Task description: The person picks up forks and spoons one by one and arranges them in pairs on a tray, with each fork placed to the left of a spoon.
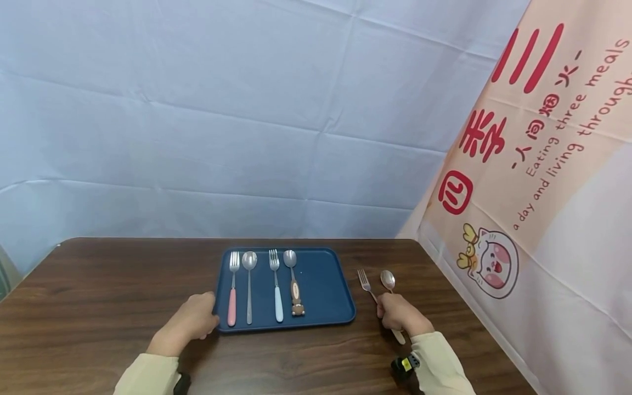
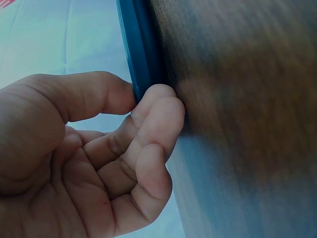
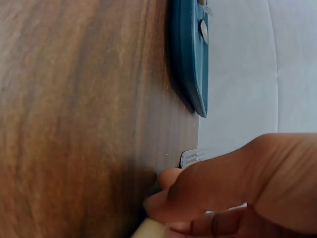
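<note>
My left hand [image 1: 195, 318] is at the left side of a blue tray [image 1: 323, 285]. In the left wrist view its thumb and curled fingers [image 2: 161, 106] pinch the tray's rim [image 2: 141, 54]. On the tray, side by side, lie a pink-handled fork [image 1: 232, 302], a plain metal spoon [image 1: 249, 260], a fork with a pale blue handle [image 1: 278, 304] and a spoon with a brown bear handle [image 1: 296, 302]. To the tray's right, my right hand [image 1: 399, 314] grips a fork [image 1: 364, 281] by its cream handle, low over the table. A spoon [image 1: 388, 280] lies beside it, its handle hidden by the hand.
The brown wooden table [image 1: 108, 285] extends to both sides and in front of the tray. A pale cloth [image 1: 222, 120] hangs behind its back edge, and a printed banner [image 1: 533, 164] hangs along the right.
</note>
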Tool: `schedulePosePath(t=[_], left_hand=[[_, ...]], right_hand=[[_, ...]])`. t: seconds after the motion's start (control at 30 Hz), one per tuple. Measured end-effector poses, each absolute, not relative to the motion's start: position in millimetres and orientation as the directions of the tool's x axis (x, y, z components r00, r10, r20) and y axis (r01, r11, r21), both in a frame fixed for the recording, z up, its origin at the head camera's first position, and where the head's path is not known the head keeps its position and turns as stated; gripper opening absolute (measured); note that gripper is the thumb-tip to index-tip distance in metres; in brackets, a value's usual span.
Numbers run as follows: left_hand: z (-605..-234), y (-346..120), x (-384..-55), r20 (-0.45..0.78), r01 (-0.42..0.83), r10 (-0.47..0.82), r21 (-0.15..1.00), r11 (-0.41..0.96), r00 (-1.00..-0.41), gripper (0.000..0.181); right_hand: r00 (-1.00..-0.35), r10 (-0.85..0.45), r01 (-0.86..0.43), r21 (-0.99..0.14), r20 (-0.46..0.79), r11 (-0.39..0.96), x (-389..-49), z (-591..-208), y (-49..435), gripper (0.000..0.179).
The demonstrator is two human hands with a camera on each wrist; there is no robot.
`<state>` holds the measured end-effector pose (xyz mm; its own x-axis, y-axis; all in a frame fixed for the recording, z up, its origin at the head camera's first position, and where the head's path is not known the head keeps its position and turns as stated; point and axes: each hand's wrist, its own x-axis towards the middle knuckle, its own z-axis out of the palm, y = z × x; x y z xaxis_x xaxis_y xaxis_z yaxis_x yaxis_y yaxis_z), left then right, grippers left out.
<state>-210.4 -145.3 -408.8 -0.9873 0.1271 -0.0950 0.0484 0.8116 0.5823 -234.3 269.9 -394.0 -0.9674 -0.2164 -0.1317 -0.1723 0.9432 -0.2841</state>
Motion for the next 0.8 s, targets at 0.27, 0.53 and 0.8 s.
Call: schedulePosePath(t=[0.27,0.53,0.8], left_hand=[[-408.5,-145.1,-211.2,-0.093,0.052,0.13,0.578,0.814,-0.987,0.008],[-408.8,-145.7,-211.7,-0.091,0.051,0.126,0.575,0.816,-0.988,0.011],[-410.3,-145.3,-212.5,-0.083,0.059,0.13,0.576,0.815,-0.988,0.009]], right_hand=[[-0.969,-0.206,-0.163,-0.269,-0.138,0.949,-235.1,-394.3,271.0,0.022],[-0.962,-0.223,-0.177,-0.259,-0.158,0.95,-239.1,-395.0,271.0,0.023],[-0.955,-0.259,-0.203,-0.317,-0.146,0.927,-237.4,-391.7,270.5,0.023]])
